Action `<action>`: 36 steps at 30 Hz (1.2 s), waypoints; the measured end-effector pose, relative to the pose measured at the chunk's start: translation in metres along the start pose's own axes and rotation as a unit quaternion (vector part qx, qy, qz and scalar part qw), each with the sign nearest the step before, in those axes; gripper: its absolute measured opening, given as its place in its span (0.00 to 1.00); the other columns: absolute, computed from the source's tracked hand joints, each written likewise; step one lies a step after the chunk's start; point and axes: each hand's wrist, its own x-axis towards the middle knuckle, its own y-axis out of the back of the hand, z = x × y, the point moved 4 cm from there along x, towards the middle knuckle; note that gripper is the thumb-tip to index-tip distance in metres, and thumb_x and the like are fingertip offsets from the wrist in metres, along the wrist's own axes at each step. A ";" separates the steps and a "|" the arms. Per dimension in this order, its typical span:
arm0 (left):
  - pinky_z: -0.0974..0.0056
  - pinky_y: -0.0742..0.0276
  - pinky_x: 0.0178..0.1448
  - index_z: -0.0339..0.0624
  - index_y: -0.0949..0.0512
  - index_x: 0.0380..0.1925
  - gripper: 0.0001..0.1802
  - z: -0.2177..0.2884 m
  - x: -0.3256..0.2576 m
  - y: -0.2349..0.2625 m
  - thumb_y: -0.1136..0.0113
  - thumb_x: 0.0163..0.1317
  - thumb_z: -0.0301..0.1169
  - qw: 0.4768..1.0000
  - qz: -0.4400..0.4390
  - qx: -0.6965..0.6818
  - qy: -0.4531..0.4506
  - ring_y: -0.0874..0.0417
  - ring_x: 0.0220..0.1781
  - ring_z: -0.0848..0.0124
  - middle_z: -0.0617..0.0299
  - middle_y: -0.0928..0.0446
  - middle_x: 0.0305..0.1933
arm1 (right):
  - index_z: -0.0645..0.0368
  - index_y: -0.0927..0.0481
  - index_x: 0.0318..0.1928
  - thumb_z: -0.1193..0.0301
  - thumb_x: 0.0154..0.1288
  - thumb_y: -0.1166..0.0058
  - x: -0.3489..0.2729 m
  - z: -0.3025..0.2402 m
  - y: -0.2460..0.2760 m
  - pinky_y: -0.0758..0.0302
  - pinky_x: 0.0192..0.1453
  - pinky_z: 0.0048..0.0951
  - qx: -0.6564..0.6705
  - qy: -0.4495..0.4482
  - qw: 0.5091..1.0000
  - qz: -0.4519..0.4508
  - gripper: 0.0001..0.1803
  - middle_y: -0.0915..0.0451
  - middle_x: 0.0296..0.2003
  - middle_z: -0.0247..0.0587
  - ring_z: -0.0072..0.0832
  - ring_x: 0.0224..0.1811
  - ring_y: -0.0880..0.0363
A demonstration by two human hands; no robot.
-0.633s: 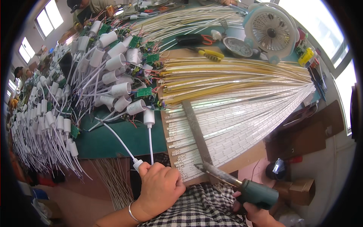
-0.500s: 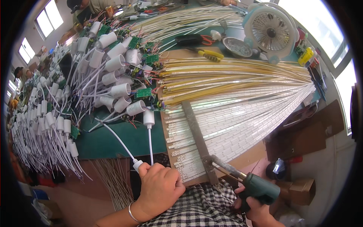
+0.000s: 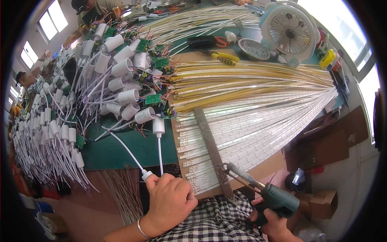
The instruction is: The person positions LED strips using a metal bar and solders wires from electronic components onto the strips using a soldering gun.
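My left hand [image 3: 171, 197] is closed near the table's front edge, its fingertips on a white cable end cap [image 3: 147, 175] whose white cable runs up to the left. A second white cap [image 3: 158, 126] hangs its cable down behind my knuckles. My right hand [image 3: 272, 222] is wrapped around the handle of a dark green soldering gun [image 3: 280, 199]. Its bent tip lies over the lower end of a flat metal bar [image 3: 210, 147]. That bar lies across fanned white LED strips [image 3: 250, 125]. Whether the tip touches the bar, I cannot tell.
Left of the strips is a heap of white caps [image 3: 121, 66] with cables and green circuit boards [image 3: 153, 99]. Yellow-backed strips [image 3: 242, 80], yellow-handled pliers [image 3: 225, 59], a small bowl [image 3: 253, 49] and a fan [image 3: 289, 34] occupy the far side. Another person [image 3: 94, 10] sits across the table.
The soldering gun's tip has shifted slightly upward, and its body has moved a little to the right. My left hand stays in place.
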 end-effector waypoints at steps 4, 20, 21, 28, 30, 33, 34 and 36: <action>0.56 0.47 0.44 0.47 0.30 0.16 0.09 0.001 0.000 0.001 0.38 0.41 0.29 1.000 0.005 0.005 -0.003 0.31 0.32 0.67 0.69 0.29 0.21 | 0.72 0.28 0.47 0.54 0.55 0.41 0.001 -0.001 0.000 0.25 0.27 0.27 -0.001 0.002 1.000 -0.009 0.31 0.23 0.22 0.49 0.33 0.24 0.21; 0.51 0.41 0.55 0.42 0.27 0.33 0.17 -0.054 -0.024 0.039 0.46 0.60 0.45 0.999 0.047 0.016 -0.002 0.26 0.49 0.55 0.57 0.24 0.40 | 0.71 0.29 0.47 0.54 0.56 0.41 0.006 0.000 -0.002 0.26 0.22 0.27 0.012 0.001 1.000 -0.015 0.31 0.24 0.25 0.49 0.32 0.24 0.22; 0.53 0.40 0.52 0.41 0.26 0.33 0.19 -0.052 -0.024 0.038 0.49 0.63 0.47 0.998 0.052 0.039 -0.013 0.25 0.44 0.57 0.58 0.24 0.36 | 0.71 0.30 0.47 0.55 0.56 0.41 0.007 0.001 -0.001 0.26 0.22 0.27 0.013 -0.002 1.000 -0.024 0.30 0.24 0.25 0.49 0.33 0.24 0.22; 0.59 0.39 0.39 0.43 0.25 0.29 0.15 -0.066 -0.014 0.045 0.41 0.56 0.44 0.997 0.048 0.018 0.057 0.28 0.28 0.62 0.63 0.28 0.24 | 0.70 0.29 0.46 0.54 0.56 0.43 0.010 -0.004 -0.009 0.27 0.21 0.29 -0.001 0.034 0.998 0.049 0.30 0.25 0.20 0.48 0.34 0.22 0.23; 0.60 0.30 0.33 0.40 0.28 0.40 0.19 -0.067 0.009 0.049 0.35 0.52 0.37 0.992 0.101 -0.018 0.074 0.24 0.28 0.60 0.59 0.26 0.26 | 0.69 0.29 0.46 0.53 0.55 0.43 0.010 0.000 -0.003 0.27 0.21 0.29 -0.008 0.017 0.999 0.034 0.30 0.26 0.19 0.48 0.34 0.22 0.23; 0.58 0.26 0.34 0.40 0.31 0.45 0.21 -0.066 0.030 0.038 0.36 0.52 0.32 0.986 0.031 -0.028 0.159 0.21 0.30 0.56 0.55 0.24 0.29 | 0.68 0.29 0.45 0.52 0.54 0.44 0.010 0.000 -0.003 0.27 0.20 0.29 -0.009 0.005 1.000 0.009 0.30 0.26 0.17 0.47 0.34 0.22 0.23; 0.57 0.25 0.36 0.41 0.32 0.46 0.22 -0.068 0.032 0.032 0.37 0.52 0.30 0.989 0.027 -0.030 0.145 0.21 0.33 0.55 0.54 0.24 0.32 | 0.68 0.29 0.45 0.52 0.54 0.44 0.009 -0.001 -0.003 0.27 0.21 0.29 -0.005 0.009 1.000 0.006 0.31 0.27 0.17 0.47 0.34 0.22 0.23; 0.56 0.25 0.38 0.42 0.33 0.48 0.23 -0.071 0.035 0.032 0.38 0.52 0.28 0.991 0.020 -0.032 0.130 0.21 0.35 0.53 0.52 0.24 0.34 | 0.69 0.29 0.45 0.53 0.54 0.44 0.008 -0.001 -0.004 0.26 0.22 0.30 0.003 0.011 1.000 0.007 0.30 0.26 0.19 0.48 0.34 0.21 0.24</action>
